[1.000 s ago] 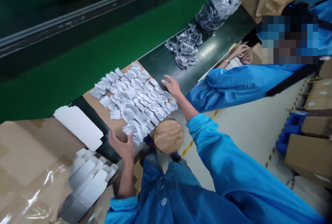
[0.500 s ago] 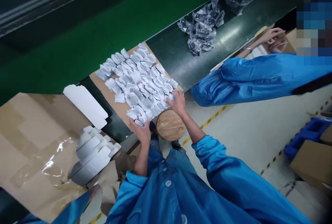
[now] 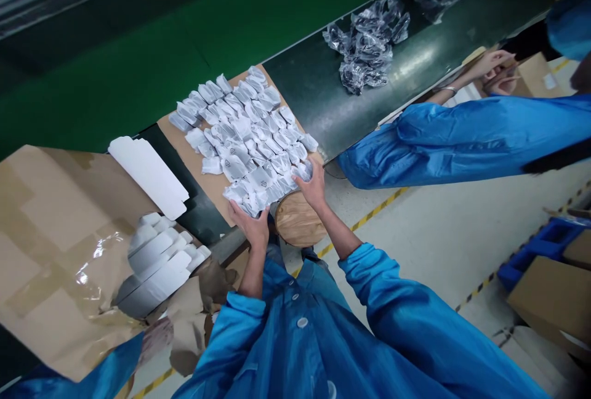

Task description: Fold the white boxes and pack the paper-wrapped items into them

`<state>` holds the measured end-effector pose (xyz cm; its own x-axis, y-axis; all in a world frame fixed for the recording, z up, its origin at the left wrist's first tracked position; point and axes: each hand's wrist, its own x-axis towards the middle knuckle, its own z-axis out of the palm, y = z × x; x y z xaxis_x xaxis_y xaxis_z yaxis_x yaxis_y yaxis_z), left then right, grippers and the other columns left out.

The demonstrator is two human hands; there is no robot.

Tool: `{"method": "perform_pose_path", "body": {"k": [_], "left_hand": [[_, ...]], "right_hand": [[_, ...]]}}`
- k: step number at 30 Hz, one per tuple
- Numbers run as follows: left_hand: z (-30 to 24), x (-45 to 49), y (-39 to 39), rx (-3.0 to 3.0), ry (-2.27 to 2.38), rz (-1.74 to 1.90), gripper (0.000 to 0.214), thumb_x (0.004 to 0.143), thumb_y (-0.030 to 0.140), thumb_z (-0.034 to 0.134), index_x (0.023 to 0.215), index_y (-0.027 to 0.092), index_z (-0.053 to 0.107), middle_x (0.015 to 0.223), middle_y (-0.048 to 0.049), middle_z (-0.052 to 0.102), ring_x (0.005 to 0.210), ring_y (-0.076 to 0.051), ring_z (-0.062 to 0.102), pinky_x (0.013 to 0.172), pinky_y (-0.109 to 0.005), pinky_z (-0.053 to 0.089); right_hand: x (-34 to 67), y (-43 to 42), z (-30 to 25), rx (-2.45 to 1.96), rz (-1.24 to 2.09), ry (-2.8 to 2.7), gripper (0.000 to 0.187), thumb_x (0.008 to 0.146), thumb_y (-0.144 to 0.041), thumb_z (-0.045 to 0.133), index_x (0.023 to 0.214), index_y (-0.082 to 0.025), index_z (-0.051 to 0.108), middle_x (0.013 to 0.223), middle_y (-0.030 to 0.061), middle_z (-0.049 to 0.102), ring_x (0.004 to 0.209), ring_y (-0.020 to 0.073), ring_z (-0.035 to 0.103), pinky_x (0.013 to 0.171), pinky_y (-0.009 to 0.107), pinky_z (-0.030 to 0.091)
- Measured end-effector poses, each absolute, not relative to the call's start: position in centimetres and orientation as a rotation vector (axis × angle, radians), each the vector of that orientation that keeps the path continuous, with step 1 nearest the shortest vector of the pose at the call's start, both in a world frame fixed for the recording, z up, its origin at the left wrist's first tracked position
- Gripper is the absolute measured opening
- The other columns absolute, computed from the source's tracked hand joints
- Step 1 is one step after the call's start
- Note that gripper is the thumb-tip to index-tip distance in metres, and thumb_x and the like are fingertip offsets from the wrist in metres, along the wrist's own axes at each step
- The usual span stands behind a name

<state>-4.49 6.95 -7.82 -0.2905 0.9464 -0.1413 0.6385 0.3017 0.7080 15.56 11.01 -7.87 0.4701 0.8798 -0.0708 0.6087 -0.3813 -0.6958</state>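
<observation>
Rows of small items in white translucent wrapping [image 3: 249, 125] cover a brown cardboard sheet [image 3: 170, 131] on the dark green bench. Some wrappers carry a printed triangle mark. At the left end of the nearest row, my left hand [image 3: 252, 226] is curled round the packets, thumb toward me and fingers on the far side. My right hand [image 3: 313, 186] cups the row's right end, its thumb against the last packet. The row lies between both hands, and the fingertips are partly hidden.
Left stands a large taped carton [image 3: 46, 214] with stacked white pieces [image 3: 159, 263] and a flat white box [image 3: 148, 174]. Dark items in clear bags [image 3: 367, 42] lie farther along the bench. A round wooden stool [image 3: 300, 220] is below. A co-worker's blue sleeve [image 3: 462, 140] is at right.
The view has shifted slightly. Both hands remain at the two ends of the nearest row, and the packets there look pressed a little closer together.
</observation>
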Motion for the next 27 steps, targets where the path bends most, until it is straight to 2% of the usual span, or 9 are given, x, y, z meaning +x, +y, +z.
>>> {"method": "perform_pose_path", "body": {"k": [5,11,14,15,17,19,20,23,27], "left_hand": [[-8.6,-4.1,7.3,1.4,2.051,0.759,0.083,0.087,0.048,0.067,0.155,0.024,0.026,0.164,-0.0154,0.022,0.149,-0.039,0.024,0.118,-0.066,0.023],[-7.8,-4.6,7.2,1.384,1.963,0.773,0.11,0.077,0.045,0.078,0.157,0.014,0.011,0.164,-0.024,0.015,0.154,-0.036,0.011,0.125,-0.052,0.015],[-7.0,-5.0,4.3,1.346,1.931,0.77,0.101,0.084,0.045,0.071,0.158,0.014,0.009,0.165,-0.0235,0.009,0.155,-0.035,0.006,0.125,-0.055,0.012],[-6.8,-5.0,2.4,1.327,1.918,0.751,0.091,0.088,0.044,0.067,0.157,0.015,0.015,0.165,-0.0219,0.012,0.154,-0.036,0.011,0.124,-0.057,0.015],[-7.0,-4.9,-2.9,1.27,1.876,0.677,0.066,0.092,0.042,0.061,0.149,0.02,0.037,0.159,-0.0168,0.03,0.146,-0.034,0.032,0.118,-0.06,0.029],[-8.0,-4.4,-9.3,1.161,1.838,0.587,0.044,0.094,0.04,0.06,0.133,0.021,0.055,0.144,-0.0118,0.051,0.128,-0.028,0.053,0.107,-0.055,0.045],[-8.6,-4.3,-12.8,1.078,1.836,0.552,0.038,0.094,0.04,0.061,0.127,0.021,0.059,0.136,-0.0105,0.057,0.12,-0.025,0.058,0.102,-0.051,0.05],[-10.6,-4.3,-23.1,0.765,1.885,0.516,0.033,0.095,0.039,0.06,0.121,0.019,0.061,0.125,-0.0096,0.063,0.107,-0.021,0.063,0.092,-0.043,0.055],[-11.6,-5.0,-34.7,0.368,1.977,0.59,0.036,0.094,0.039,0.061,0.123,0.017,0.06,0.123,-0.0094,0.063,0.105,-0.021,0.064,0.089,-0.043,0.056]], "right_hand": [[14.8,11.9,-8.4,-2.095,0.542,-1.313,0.075,0.088,-0.038,0.059,0.152,-0.013,0.028,0.152,0.0201,0.04,0.145,0.0294,0.033,0.12,0.049,0.028],[16.3,11.8,-7.4,-2.135,0.395,-1.354,0.068,0.091,-0.044,0.054,0.148,-0.012,0.037,0.153,0.0216,0.037,0.145,0.0316,0.032,0.118,0.051,0.029],[17.3,9.3,-6.0,-2.161,0.35,-1.365,0.062,0.097,-0.044,0.044,0.149,-0.012,0.034,0.154,0.0226,0.035,0.146,0.032,0.03,0.117,0.055,0.029],[17.3,8.0,-5.8,-2.156,0.381,-1.402,0.06,0.098,-0.042,0.042,0.149,-0.012,0.034,0.152,0.0229,0.036,0.144,0.0313,0.032,0.117,0.054,0.031],[16.7,4.8,-5.9,-2.121,0.528,-1.544,0.054,0.1,-0.037,0.039,0.146,-0.011,0.038,0.146,0.0229,0.043,0.136,0.0293,0.043,0.113,0.051,0.037],[15.4,1.0,-6.9,-2.046,0.767,-1.767,0.045,0.101,-0.035,0.042,0.14,-0.011,0.046,0.136,0.0193,0.054,0.121,0.026,0.056,0.105,0.048,0.046],[14.5,-1.1,-7.6,-1.988,0.906,-1.904,0.041,0.101,-0.035,0.045,0.135,-0.013,0.051,0.13,0.0161,0.058,0.112,0.0237,0.061,0.1,0.046,0.05],[11.5,-8.3,-9.6,-1.71,1.312,-2.37,0.031,0.099,-0.037,0.056,0.122,-0.017,0.061,0.118,0.0085,0.065,0.099,0.0186,0.065,0.089,0.041,0.056],[8.7,-17.5,-10.1,-1.206,1.657,-2.926,0.029,0.098,-0.036,0.059,0.121,-0.018,0.062,0.123,0.0088,0.064,0.105,0.0195,0.064,0.092,0.041,0.056]]}}
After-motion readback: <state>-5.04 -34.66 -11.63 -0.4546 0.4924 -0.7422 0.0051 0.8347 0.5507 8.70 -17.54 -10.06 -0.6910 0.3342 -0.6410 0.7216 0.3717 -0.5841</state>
